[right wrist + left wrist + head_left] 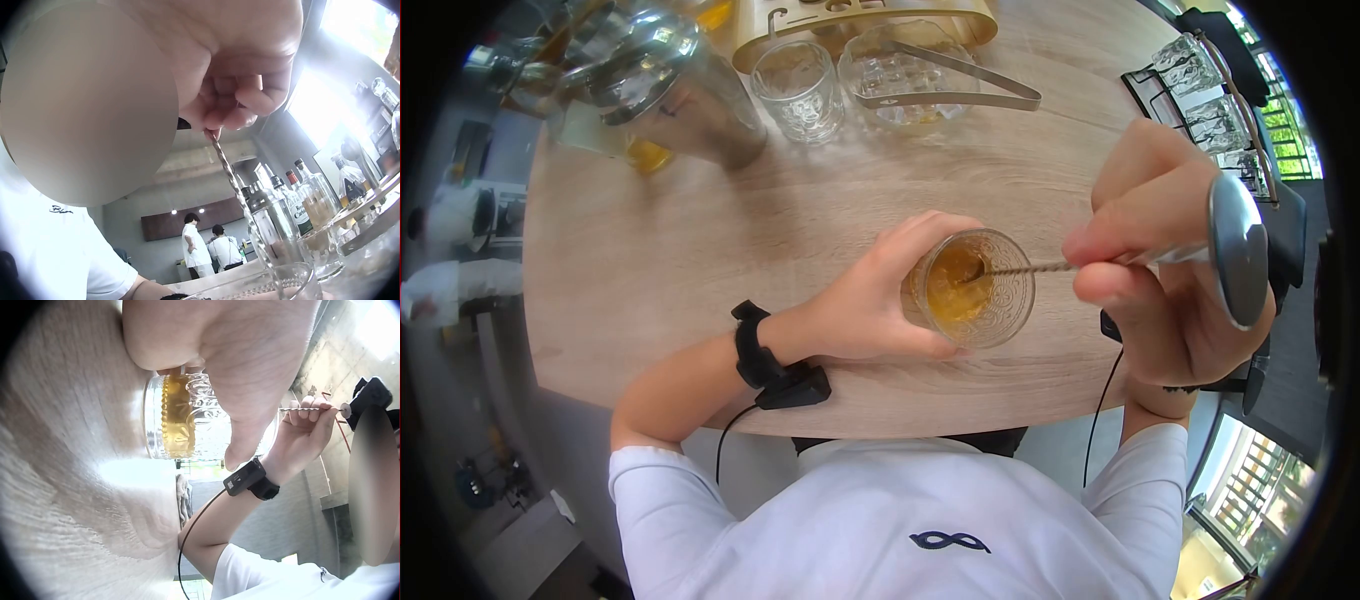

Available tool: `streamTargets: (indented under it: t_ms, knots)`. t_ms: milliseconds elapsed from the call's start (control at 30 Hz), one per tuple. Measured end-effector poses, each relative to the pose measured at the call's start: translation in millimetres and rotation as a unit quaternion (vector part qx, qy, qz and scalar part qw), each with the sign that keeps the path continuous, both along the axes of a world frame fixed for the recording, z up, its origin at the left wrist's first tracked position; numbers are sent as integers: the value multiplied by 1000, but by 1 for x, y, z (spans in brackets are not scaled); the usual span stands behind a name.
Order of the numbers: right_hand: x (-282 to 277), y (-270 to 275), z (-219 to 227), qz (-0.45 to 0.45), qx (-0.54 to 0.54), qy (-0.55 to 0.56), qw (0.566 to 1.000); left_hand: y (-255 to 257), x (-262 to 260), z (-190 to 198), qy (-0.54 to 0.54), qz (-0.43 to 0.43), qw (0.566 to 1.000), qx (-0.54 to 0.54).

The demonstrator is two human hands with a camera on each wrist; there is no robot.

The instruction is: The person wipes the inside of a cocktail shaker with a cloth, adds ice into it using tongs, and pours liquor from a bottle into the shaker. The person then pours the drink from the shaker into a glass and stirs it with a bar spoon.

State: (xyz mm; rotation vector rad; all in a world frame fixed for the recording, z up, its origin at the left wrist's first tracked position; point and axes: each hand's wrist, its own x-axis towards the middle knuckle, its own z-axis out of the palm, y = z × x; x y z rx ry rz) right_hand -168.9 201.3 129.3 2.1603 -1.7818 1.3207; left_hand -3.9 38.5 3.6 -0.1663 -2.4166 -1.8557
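Note:
My left hand (pixel 870 285) grips a patterned clear glass (pixel 1015 300) from the side, low on the wooden table, thumb and fingers around its wall. Amber liquid (pixel 950 305) fills its lower part; in the left wrist view this shows through the embossed side. Above and to the right, my right hand (pixel 1155 225) pinches the twisted shaft of a long bar spoon (pixel 1040 267) between thumb and fingers. The spoon slants down through the glass's mouth, its bowl in the liquid. A round metal disc (pixel 1238 250) tops the shaft. The right wrist view shows the twisted spoon (pixel 240 194) descending into the rim.
Behind the glass stand a metal shaker (pixel 710 115), an empty tumbler (pixel 800 100) and an ice bowl (pixel 862 60) with tongs (pixel 1005 90) across it. A rack of glasses (pixel 1200 95) is at far right. Several bottles (pixel 312 194) line the back; two people (pixel 195 244) stand beyond.

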Motion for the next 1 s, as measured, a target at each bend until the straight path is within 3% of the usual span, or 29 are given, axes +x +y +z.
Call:
streamTargets:
  t_ms: [33, 67, 100, 133, 233, 300, 367, 467, 767, 833, 900, 967, 1000]
  knots:
    - [1, 0, 0, 4, 1, -20, 1000, 0, 1, -1, 0, 0, 1000, 0]
    - [2, -1, 0, 8, 3, -41, 999, 1, 2, -3, -95, -13, 987, 131]
    - [2, -1, 0, 11, 4, -61, 998, 2, 3, -5, -187, -27, 947, 258]
    - [1, -2, 0, 11, 5, -61, 998, 2, 3, -7, -187, -27, 947, 258]
    - [-2, -4, 0, 53, 10, -117, 992, 1, -1, -14, -69, -23, 997, 15]
    - [1, -1, 2, -4, 13, -31, 999, 3, -1, -17, -16, -1, 998, 62]
    - [7, 0, -3, -23, -16, -72, 997, 2, -2, -14, -29, -14, 999, 24]
    - [5, 1, -2, -30, -8, -65, 997, 3, -2, -18, -31, -8, 998, 51]
    - [-13, -1, 15, 111, 57, -27, 992, 0, 0, -2, -4, -2, 1000, -7]
    - [-6, -3, 5, 67, -12, -24, 997, 0, 1, -2, -8, -2, 1000, -4]
    - [-8, -4, 5, 70, -16, -26, 997, 0, 3, -5, -64, -17, 993, 102]
    - [-11, -4, 7, 49, -10, 18, 999, 4, 0, -14, -84, -18, 992, 93]
    - [-5, -4, 2, 21, -16, -4, 1000, 4, -1, -15, -25, -1, 998, 55]
